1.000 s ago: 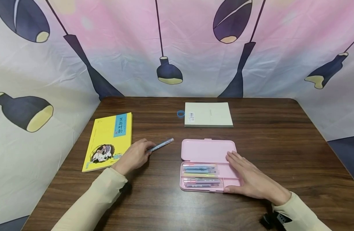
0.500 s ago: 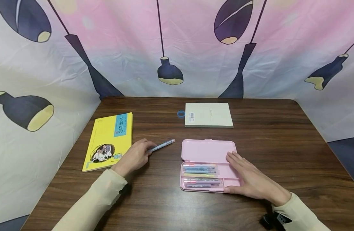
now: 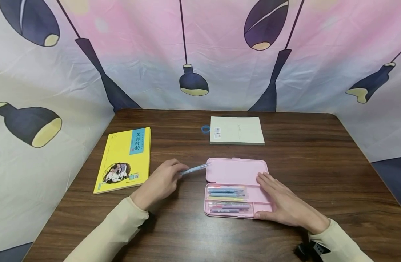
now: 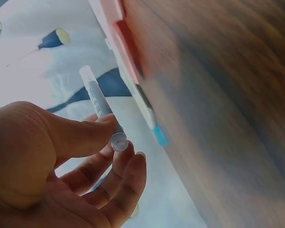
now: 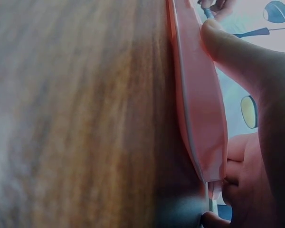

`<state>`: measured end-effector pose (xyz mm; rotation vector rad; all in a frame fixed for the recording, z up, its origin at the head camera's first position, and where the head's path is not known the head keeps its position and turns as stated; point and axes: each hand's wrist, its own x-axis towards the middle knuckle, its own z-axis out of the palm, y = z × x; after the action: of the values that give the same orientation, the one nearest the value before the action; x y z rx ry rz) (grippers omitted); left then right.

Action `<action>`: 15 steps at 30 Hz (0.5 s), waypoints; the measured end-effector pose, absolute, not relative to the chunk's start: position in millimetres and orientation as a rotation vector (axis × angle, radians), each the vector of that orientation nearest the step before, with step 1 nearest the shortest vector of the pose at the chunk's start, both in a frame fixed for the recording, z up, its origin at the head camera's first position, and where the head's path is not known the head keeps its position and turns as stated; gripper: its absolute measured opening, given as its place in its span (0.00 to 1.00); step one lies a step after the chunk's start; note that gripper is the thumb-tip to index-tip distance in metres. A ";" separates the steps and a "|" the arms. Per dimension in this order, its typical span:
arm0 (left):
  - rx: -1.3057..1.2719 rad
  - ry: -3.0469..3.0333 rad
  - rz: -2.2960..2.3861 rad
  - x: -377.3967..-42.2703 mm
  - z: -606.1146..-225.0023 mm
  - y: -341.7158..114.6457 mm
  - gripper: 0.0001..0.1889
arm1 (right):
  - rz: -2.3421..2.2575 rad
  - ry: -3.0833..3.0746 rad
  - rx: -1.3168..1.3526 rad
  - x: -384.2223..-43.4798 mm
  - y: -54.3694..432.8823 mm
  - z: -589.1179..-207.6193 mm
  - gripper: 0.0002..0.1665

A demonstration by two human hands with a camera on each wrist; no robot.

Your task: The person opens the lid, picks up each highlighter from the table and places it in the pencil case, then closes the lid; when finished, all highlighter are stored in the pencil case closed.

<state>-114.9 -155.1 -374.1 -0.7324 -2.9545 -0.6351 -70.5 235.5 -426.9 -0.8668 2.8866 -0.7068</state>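
Observation:
My left hand (image 3: 160, 181) pinches a slim light-blue pen (image 3: 196, 169) between thumb and fingers. Its far end points right and overlaps the left edge of the pink pencil case's lid (image 3: 233, 171) in the head view. Seen from the left wrist, the pen (image 4: 100, 100) has a clear cap at its far end, and the thumb (image 4: 88, 135) presses its near end. The pencil case (image 5: 202, 99) lies unfolded, with several pens (image 3: 227, 194) in its left part. My right hand (image 3: 285, 204) rests with spread, fairly straight fingers on its right end, thumb at the front edge.
A yellow book (image 3: 123, 160) lies left of the left hand. Behind the case are a pale green notebook (image 3: 237, 130) and a small blue ring (image 3: 205, 129). The brown wooden table (image 3: 301, 145) ends at a patterned curtain (image 3: 148, 72).
My left hand has lifted the pen and carried it right, to the edge of the case's lid. The right hand and the case have stayed in place.

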 end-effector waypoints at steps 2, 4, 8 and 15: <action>-0.749 -2.944 -0.648 -112.2 -371.4 -150.1 0.14 | -0.709 2.885 -0.856 -70.1 235.3 -427.0 0.64; -0.780 -2.923 -0.658 -109.3 -369.2 -145.4 0.14 | -0.711 2.879 -0.839 -69.8 235.1 -426.9 0.64; -0.887 -2.856 -0.651 -102.7 -367.7 -136.0 0.14 | -0.713 2.882 -0.841 -69.8 235.5 -426.7 0.63; -1.022 -2.839 -0.646 -88.9 -369.3 -119.3 0.14 | -0.726 2.888 -0.856 -68.8 235.7 -425.9 0.62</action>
<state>-88.9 -119.3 -369.3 -1.0220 -2.8395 -0.6461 -68.8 235.7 -425.9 -0.8557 2.8880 -0.7264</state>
